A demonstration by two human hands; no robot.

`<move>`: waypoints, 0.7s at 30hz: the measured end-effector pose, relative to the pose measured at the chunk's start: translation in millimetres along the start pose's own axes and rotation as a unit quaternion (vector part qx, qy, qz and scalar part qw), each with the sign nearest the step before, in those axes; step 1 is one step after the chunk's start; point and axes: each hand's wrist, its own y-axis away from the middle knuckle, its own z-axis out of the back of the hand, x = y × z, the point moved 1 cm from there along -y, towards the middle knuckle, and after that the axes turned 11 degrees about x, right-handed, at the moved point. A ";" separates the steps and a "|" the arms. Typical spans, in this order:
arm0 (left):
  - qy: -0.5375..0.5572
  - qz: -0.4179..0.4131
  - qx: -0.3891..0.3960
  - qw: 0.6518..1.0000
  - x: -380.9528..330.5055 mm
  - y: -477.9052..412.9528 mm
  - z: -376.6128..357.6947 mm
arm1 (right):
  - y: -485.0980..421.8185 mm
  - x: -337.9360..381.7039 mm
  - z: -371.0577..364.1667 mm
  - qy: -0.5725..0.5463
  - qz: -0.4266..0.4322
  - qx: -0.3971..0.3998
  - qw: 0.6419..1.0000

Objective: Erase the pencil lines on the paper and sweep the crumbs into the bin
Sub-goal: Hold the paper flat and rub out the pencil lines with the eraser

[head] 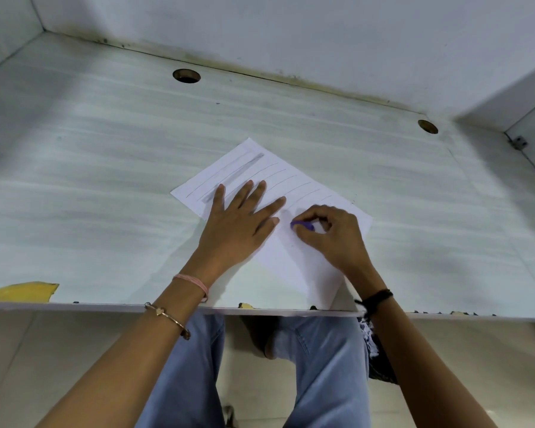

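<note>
A white sheet of paper [294,257] lies turned like a diamond on the pale desk [90,180]. Several thin pencil lines [291,180] and one broad grey smudged band [235,174] cross its upper part; its lower part looks blank. My left hand [238,223] lies flat on the sheet with fingers spread, pressing it down. My right hand [331,236] pinches a small purple eraser [301,225] with its tip against the paper, just right of my left thumb. No bin is in view.
Two round cable holes, one [186,76] at the back centre and one [427,126] at the back right, open in the desk. Walls close off the back and both sides. A yellow scrap [22,291] lies at the front left edge. My legs show below the desk.
</note>
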 end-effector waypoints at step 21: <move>0.004 -0.003 0.005 1.000 -0.8 0.6 -0.4 | -2.2 5.6 -4.5 0.013 0.025 0.055 0.998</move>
